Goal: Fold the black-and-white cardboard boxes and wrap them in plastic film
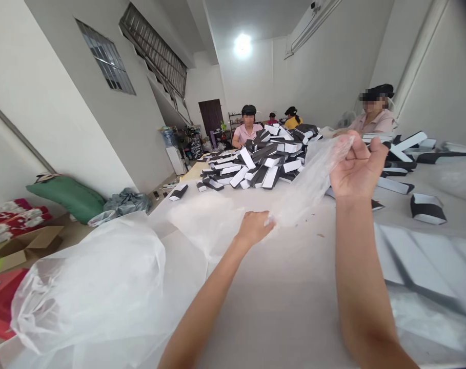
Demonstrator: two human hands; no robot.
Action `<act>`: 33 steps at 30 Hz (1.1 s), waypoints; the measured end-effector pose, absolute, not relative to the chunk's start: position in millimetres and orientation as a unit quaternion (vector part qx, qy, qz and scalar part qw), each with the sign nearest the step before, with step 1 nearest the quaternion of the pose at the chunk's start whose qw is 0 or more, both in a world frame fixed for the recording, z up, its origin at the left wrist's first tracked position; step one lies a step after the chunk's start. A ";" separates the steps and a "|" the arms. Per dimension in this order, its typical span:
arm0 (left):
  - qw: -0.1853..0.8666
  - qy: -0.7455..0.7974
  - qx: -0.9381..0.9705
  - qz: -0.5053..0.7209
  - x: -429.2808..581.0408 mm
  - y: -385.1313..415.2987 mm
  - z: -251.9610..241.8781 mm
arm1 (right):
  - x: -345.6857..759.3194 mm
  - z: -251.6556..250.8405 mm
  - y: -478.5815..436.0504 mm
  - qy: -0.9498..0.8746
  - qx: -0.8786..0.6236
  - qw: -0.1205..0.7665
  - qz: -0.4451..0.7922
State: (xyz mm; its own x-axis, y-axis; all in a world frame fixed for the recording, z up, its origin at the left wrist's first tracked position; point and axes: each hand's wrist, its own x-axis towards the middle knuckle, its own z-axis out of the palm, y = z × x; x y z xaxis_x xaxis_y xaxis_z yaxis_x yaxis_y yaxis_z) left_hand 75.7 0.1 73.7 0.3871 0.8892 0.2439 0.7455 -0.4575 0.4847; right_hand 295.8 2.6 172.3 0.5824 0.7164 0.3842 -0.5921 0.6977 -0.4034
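The left hand (254, 229) is closed in a pinch on the lower end of a length of clear plastic film (305, 189), and the right hand (358, 166) is raised with its fingers curled, grasping the film's upper end. The film hangs slackly between the two hands, above the table (279, 312); whether it is a flat sheet or a bag cannot be determined. A larger mass of the same clear plastic (88, 292) lies heaped at the near left of the table, spilling over its edge. Beyond the hands, a large pile of black-and-white boxes (259, 159) sits on the table at random angles, with a single box (178, 192) lying apart to its left. Further loose boxes (428, 209) lie on the right side of the table, near the right hand. A seated co-worker in a pink top (248, 132) is at the far side of the pile, and a second co-worker (376, 122) sits at the far right. A person in a yellow top (292, 122) and another in a dark pink top (271, 122) sit at the back of the room. Left of the table are a green bag (65, 197), a grey plastic bag (125, 201) and an open cardboard box (25, 247)
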 end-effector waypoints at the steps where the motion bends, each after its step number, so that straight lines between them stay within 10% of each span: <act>1: 0.187 0.501 0.797 0.281 78.9 9.3 70.8 | 298.2 171.3 2.6 -0.290 -0.134 0.882 0.347; 7: 0.373 0.508 0.591 0.503 71.4 44.4 89.1 | 311.1 155.4 20.8 -0.387 -0.326 0.849 0.150; 14: 0.502 0.431 0.519 0.541 75.8 48.5 81.6 | 252.3 117.3 44.7 -0.588 -0.523 0.375 0.490; 33: 0.441 0.541 0.438 0.567 35.7 63.8 89.0 | 285.4 101.9 64.3 -0.423 -0.449 0.619 0.486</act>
